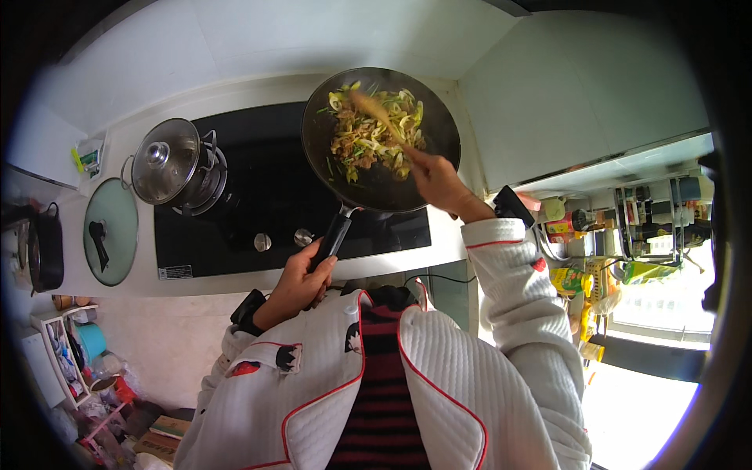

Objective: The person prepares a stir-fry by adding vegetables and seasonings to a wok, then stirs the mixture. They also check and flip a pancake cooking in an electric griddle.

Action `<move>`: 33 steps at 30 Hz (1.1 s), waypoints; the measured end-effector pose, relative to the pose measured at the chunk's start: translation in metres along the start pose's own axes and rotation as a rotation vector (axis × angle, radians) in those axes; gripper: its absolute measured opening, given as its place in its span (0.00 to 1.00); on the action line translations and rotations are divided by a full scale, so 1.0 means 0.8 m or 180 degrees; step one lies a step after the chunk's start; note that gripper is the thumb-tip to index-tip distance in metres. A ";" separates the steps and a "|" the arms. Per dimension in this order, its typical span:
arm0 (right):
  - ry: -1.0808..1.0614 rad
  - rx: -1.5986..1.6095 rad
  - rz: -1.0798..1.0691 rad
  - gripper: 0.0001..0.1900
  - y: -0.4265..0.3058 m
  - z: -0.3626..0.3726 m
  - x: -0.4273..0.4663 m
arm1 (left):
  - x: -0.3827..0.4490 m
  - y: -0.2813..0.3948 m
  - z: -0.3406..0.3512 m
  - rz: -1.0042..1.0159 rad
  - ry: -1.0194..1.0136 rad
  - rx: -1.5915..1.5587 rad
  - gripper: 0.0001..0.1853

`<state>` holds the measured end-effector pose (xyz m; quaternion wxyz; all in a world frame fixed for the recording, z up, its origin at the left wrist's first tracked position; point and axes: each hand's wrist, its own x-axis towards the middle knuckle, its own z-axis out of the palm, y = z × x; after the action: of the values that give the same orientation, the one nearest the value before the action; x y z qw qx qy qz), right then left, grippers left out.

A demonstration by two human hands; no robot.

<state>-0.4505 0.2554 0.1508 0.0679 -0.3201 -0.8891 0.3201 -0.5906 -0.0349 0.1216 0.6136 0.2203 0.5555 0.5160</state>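
My left hand [302,275] is closed around the black handle [330,241] of a dark wok [320,135], which sits on the right side of the black glass cooktop [264,153]. In my right hand [437,182] is a wooden spatula [379,111], its blade blurred and reaching into the food. Sliced meat [355,141] lies mixed with pale yellow-green sliced vegetables [405,114] and green pieces in the wok. Faint steam seems to hang over the wok's right rim. Two metal knobs [303,237] show on the cooktop between my left hand and the pot.
A lidded steel pot [167,164] stands on the left burner. Left of it, a glass lid [111,235] with a black handle lies on the white counter. Bottles [578,221] and jars crowd the right side. A storage cart [61,352] stands on the floor at lower left.
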 end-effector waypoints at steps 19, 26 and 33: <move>0.0335 0.1712 0.0070 0.27 0.040 -0.008 -0.177 | 0.003 0.010 0.001 -0.0060 0.0297 0.0632 0.12; 0.3481 0.2455 0.3087 0.22 0.281 -0.074 -0.227 | 0.002 0.018 0.008 -0.0147 0.0366 0.0611 0.10; 0.3892 0.2348 0.2171 0.21 0.395 -0.096 -0.217 | -0.003 0.031 0.022 -0.0320 0.0479 0.0795 0.08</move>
<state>-0.1229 0.3755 0.0320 0.5444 -0.6510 -0.3833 0.3647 -0.5843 -0.0222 0.1487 0.5632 0.2276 0.6701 0.4265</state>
